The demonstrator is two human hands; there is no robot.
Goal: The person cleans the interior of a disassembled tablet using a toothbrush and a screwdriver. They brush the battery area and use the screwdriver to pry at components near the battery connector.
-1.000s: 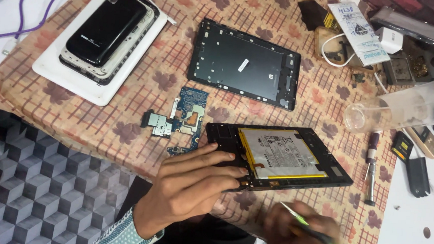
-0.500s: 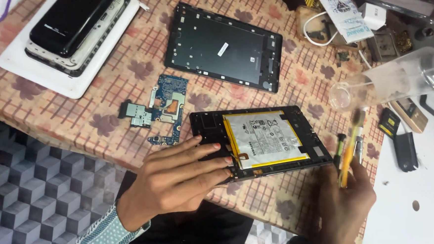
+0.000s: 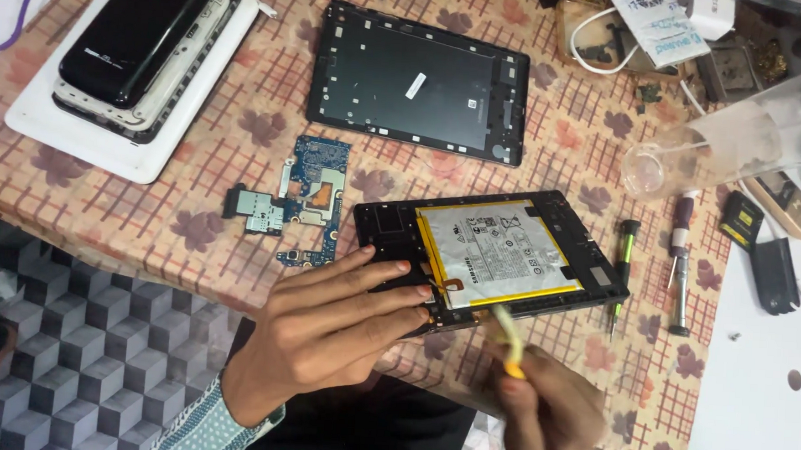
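The left hand (image 3: pixel 331 326) lies flat, fingers spread, pressing the near left corner of the opened tablet (image 3: pixel 490 257) on the surface (image 3: pixel 191 214). The right hand (image 3: pixel 546 415), just right of it and nearer the edge, has its grip clamped on a yellow tool (image 3: pixel 507 336) whose blurred tip meets the tablet's near rim below the battery (image 3: pixel 495 250). A circuit board (image 3: pixel 306 202) sits beyond the left hand; two screwdrivers (image 3: pixel 677 262) lie beyond the right.
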